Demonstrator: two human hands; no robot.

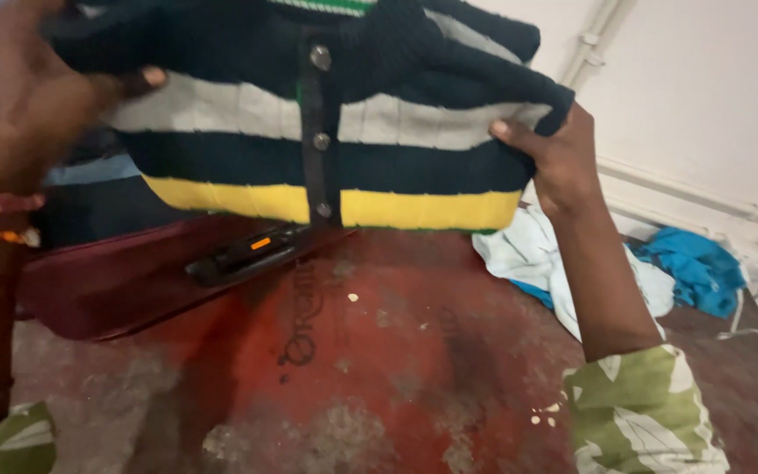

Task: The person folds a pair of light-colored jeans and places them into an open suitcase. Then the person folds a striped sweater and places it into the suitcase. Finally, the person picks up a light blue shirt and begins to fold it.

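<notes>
Cardigan (326,132), knitted, navy with grey and yellow stripes and a buttoned placket, hangs in the air above the red-stained floor (379,369). Left hand (19,105) has its grip clamped on the upper left edge, right hand (554,158) pinches the right side by thumb and fingers. Risk: the right pinch looks shallow, so heavy knit could slip and drop onto the dirty floor or the maroon case (116,281). Farther off, white and blue cloths (695,263) lie by the wall.

A knitted cardigan (326,132) hangs between the left hand (19,96) and right hand (554,158), above a suitcase (116,281) (crumpled cloths (572,263) lie to its right).
</notes>
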